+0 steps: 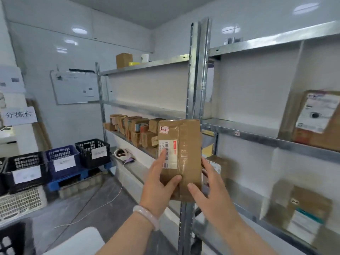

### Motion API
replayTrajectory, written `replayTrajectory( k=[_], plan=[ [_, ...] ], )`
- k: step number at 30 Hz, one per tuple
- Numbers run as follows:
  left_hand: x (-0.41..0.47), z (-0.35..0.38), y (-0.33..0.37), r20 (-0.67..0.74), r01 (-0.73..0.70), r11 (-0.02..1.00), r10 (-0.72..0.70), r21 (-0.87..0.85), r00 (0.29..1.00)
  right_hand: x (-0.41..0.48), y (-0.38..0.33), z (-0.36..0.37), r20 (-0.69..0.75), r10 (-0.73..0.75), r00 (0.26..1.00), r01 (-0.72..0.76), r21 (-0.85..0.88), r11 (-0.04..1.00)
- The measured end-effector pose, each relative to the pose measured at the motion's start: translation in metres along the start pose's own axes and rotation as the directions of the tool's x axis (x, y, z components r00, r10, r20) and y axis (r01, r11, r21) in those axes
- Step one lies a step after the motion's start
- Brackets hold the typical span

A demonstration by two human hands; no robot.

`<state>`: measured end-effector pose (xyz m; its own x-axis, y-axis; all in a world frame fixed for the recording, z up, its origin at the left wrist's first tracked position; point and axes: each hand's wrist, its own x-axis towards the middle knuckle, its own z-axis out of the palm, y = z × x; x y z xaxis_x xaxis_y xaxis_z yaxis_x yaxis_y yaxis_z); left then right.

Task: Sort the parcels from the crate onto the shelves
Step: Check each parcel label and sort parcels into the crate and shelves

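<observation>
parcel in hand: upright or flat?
Upright. The parcel stands on end, long side vertical, label facing the camera, its lower half pinched between left hand and right hand.

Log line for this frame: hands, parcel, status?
left hand: holds parcel | right hand: holds parcel's right edge | parcel: upright, label toward camera, before shelf post | status: not yet shelved
</observation>
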<state>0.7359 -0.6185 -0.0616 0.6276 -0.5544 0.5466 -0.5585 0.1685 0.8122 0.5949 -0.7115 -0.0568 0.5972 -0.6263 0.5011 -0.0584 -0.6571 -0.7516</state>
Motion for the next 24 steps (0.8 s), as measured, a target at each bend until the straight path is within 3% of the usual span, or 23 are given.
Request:
replayTrajectory(
  k=[8, 24],
  plan=[
    [0.059, 0.138, 0.014, 0.006, -0.041, 0.992, 0.042, -0.118, 0.999, 0.055, 0.07, -0.122, 0.008, -0.112, 0.994, 0.107, -0.371, 0.922],
    [0.177, 0.246, 0.001, 0.113, -0.049, 0.961, 0.083, -0.272, 0.99, 0.149, 0.13, -0.196, 0.023, -0.073, 0.997, 0.072, -0.582, 0.81]
  ],
)
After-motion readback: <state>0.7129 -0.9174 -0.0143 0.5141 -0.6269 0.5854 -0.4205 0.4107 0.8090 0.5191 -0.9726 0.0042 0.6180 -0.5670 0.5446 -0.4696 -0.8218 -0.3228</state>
